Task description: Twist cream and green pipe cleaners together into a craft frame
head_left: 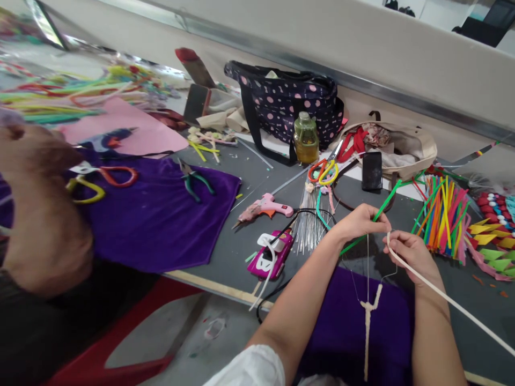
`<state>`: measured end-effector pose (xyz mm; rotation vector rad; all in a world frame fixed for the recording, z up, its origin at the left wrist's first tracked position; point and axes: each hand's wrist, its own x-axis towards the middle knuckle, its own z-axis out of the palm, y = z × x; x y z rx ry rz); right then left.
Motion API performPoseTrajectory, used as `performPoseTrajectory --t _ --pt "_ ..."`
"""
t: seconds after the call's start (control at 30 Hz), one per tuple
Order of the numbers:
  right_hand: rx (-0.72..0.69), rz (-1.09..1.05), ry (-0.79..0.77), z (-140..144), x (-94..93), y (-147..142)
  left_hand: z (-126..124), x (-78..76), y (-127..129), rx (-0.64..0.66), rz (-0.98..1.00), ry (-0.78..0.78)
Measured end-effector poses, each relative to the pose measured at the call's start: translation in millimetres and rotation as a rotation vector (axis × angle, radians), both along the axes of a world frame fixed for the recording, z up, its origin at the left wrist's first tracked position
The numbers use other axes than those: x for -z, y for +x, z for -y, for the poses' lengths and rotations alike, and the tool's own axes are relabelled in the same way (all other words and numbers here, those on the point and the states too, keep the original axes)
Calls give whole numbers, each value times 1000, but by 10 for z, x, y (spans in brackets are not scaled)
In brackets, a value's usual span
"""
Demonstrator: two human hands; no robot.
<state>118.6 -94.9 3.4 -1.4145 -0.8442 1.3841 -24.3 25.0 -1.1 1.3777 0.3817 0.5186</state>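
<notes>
The left hand (pixel 364 221) has its fingers drawn together, pinching the thin metal of a cream-wrapped, Y-shaped wire stem (pixel 367 321) that hangs below it, in front of purple velvety cloth (pixel 392 327); whether it also grips the bright green, straight strip (pixel 388 200) crossing it, I cannot tell. Just beside it, the right hand (pixel 406 252), fingers curled, pinches a long, cream, soft-looking strip (pixel 462 311) near its upper end.

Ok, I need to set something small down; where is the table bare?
Between the left purple cloth and the magenta device, and right of the right forearm, beside the white strip. It's crowded around the bottle and the wires.
</notes>
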Motion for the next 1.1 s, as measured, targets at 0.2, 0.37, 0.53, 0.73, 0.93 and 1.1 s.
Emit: performPoseTrajectory --t 0.2,0.37,0.53,0.73,0.93,1.1 --pt "62 144 0 -15 46 34 1 -13 4 -10 13 62" --pt "84 436 200 -18 115 86 -17 23 9 7 14 48" --pt "70 961 432 -13 118 118 -22 36 1 41 18 8" --pt "353 1380 626 -25 145 203 5 -11 -7 64 5 -38" --pt "599 1427 454 -26 238 262 39 -33 5 82 30 -12" --pt "627 806 416 -51 159 103 52 -38 11 107 38 -6"
